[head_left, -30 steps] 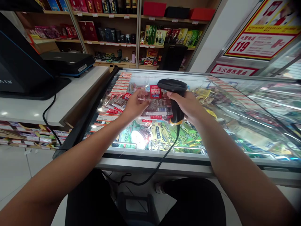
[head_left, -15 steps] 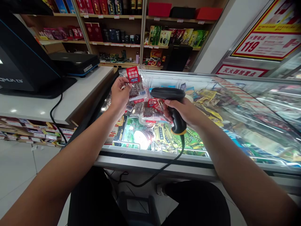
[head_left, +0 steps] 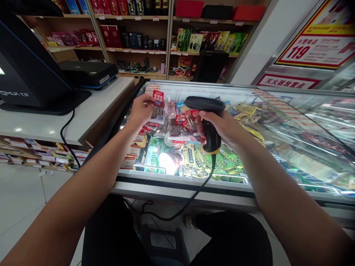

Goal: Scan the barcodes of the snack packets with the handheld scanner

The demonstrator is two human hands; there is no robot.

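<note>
Head view, remote log.

Left hand (head_left: 141, 109): thumb and fingers pinch a snack packet (head_left: 158, 107) by its left edge. The packet is clear film with a red label at the top and dark contents below. It is held just above the far-left part of the glass lid (head_left: 280, 122) of the display freezer, label side toward the camera. I cannot tell whether its lower edge touches the glass.

Right hand (head_left: 223, 127): fingers wrapped tight round the grip of a black barcode scanner (head_left: 206, 107). The scanner's head sits above the fist and points left, toward the held packet, and the two are near but apart. The grip ends in a yellow collar, from which a black cable (head_left: 194, 194) drops over the freezer's front edge and loops down to the floor.

A second packet (head_left: 179, 130) of the same kind, with a red label and a barcode patch, lies between the two hands, just below the scanner's head and against the right fingers. I cannot tell whether those fingers hold it or whether it only rests on the lid.

Under the glass are green and yellow bags and a round white-lidded tub.

Surroundings: a white desk (head_left: 91, 111) stands left of the freezer. It carries a black monitor (head_left: 24, 74) and, behind that, a flat black device (head_left: 88, 72). Wooden shelves (head_left: 138, 48) of boxed and bagged goods line the back wall. A red and yellow sign (head_left: 313, 44) marked 119 hangs at upper right.
</note>
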